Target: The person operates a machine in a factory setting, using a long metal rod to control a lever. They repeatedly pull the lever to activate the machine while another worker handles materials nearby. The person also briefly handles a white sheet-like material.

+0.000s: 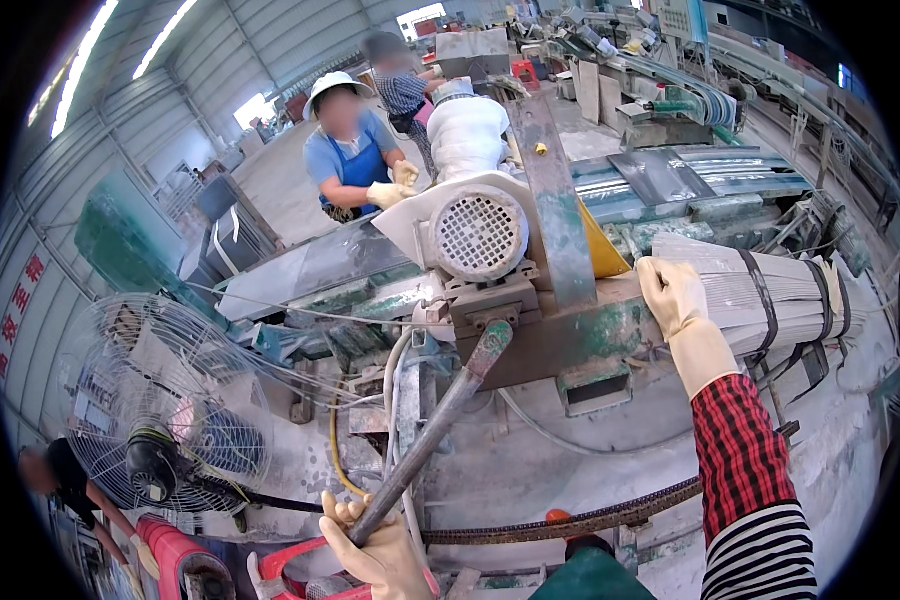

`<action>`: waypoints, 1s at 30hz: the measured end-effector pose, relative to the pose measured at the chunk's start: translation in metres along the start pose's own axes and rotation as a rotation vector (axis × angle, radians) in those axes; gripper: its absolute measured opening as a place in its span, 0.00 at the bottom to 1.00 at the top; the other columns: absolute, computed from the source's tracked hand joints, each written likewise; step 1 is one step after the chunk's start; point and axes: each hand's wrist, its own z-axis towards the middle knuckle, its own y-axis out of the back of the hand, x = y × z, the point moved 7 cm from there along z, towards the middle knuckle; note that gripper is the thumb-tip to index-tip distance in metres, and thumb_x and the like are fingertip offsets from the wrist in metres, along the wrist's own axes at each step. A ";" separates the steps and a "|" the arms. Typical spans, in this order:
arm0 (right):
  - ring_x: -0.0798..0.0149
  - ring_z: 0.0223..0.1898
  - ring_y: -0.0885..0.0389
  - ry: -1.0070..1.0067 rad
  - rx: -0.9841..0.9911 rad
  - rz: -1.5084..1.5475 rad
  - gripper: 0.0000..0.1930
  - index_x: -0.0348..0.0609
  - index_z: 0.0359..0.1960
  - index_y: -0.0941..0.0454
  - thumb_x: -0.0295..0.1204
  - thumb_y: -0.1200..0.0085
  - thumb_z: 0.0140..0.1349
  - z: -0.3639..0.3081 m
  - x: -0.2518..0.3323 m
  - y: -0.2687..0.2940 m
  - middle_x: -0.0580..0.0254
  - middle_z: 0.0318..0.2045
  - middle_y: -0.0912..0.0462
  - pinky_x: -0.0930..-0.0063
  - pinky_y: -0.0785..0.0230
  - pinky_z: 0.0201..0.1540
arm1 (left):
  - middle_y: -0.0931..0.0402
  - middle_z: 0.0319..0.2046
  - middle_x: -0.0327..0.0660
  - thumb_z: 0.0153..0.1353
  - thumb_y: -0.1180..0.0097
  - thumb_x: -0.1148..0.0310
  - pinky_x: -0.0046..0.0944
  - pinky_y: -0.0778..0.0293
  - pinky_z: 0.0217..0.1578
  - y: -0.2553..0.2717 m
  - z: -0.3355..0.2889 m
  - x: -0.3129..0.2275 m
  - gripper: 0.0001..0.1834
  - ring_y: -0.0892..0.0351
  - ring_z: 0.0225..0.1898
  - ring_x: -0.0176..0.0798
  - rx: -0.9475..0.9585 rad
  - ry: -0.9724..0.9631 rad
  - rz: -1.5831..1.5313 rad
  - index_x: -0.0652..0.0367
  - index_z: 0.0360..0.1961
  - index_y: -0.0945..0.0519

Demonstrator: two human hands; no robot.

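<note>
My left hand (378, 555), in a cream glove, is closed around the lower end of a long metal lever (425, 440). The lever slants up to a pivot below a motor (478, 236) with a round grille. My right hand (676, 300), also gloved, is closed at the right end of the machine's worn green-and-grey steel beam (610, 335). Whatever its fingers grip is hidden. Just right of that hand lies a bundle of pale, thin strips (740, 290), bound with black straps. An upright steel plate (555, 200) stands beside the motor.
Across the machine stands a person in a blue apron (360, 155); another person (400, 90) is behind. A wire-cage fan (165, 400) stands at left, with a third person (80, 490) beyond. A chain (570, 522) and cables run low in front. A red plastic object (295, 568) lies near my left hand.
</note>
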 end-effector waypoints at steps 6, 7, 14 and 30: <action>0.41 0.38 0.19 -0.036 0.028 -0.031 0.13 0.49 0.32 0.14 0.39 0.49 0.67 0.000 -0.001 -0.001 0.48 0.29 0.15 0.53 0.28 0.46 | 0.17 0.35 0.36 0.73 0.49 0.62 0.39 0.14 0.40 0.011 0.002 0.007 0.16 0.16 0.36 0.38 0.014 0.084 -0.124 0.56 0.57 0.23; 0.41 0.37 0.19 -0.026 0.015 -0.029 0.13 0.49 0.32 0.15 0.39 0.49 0.67 0.000 0.000 0.000 0.48 0.29 0.15 0.53 0.28 0.46 | 0.16 0.35 0.36 0.73 0.49 0.62 0.39 0.14 0.39 0.008 0.000 0.008 0.16 0.16 0.36 0.38 0.018 0.092 -0.135 0.56 0.57 0.23; 0.42 0.35 0.19 0.012 0.022 -0.039 0.13 0.48 0.32 0.15 0.38 0.49 0.67 0.001 0.000 0.000 0.48 0.28 0.15 0.53 0.29 0.45 | 0.16 0.35 0.37 0.73 0.48 0.62 0.38 0.14 0.37 0.003 -0.006 0.005 0.16 0.15 0.37 0.38 -0.008 0.075 -0.108 0.56 0.57 0.22; 0.42 0.41 0.19 -0.066 0.118 -0.062 0.15 0.49 0.35 0.14 0.42 0.50 0.68 0.002 -0.002 -0.004 0.49 0.33 0.14 0.54 0.29 0.50 | 0.19 0.35 0.34 0.73 0.49 0.61 0.37 0.18 0.46 0.000 -0.008 -0.002 0.17 0.18 0.35 0.34 -0.029 -0.010 -0.023 0.57 0.57 0.22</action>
